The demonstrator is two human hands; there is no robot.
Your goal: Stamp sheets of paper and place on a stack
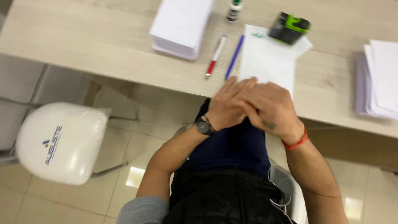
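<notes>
Both hands meet at the near edge of the pale wooden table (103,49), the left hand (227,105) overlapping the right hand (269,110). Their fingers lie together on the bottom edge of a smooth white sheet (267,62); the blur hides whether they pinch it.

A pale wood desk (103,45) stands over glossy beige floor tiles (120,182), with a white chair (62,141) beside it

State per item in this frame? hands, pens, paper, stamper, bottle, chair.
left hand: empty, pressed against the other hand at the desk edge
right hand: empty, overlapping the left
red pen: lying flat, untouched
blue pen: lying flat beside the red one
white sheet: flat, stamper on its far corner
stamper: closed, resting
envelope stack: neat pile
paper stack: fanned
bottle: upright, capped
chair: unoccupied
</notes>
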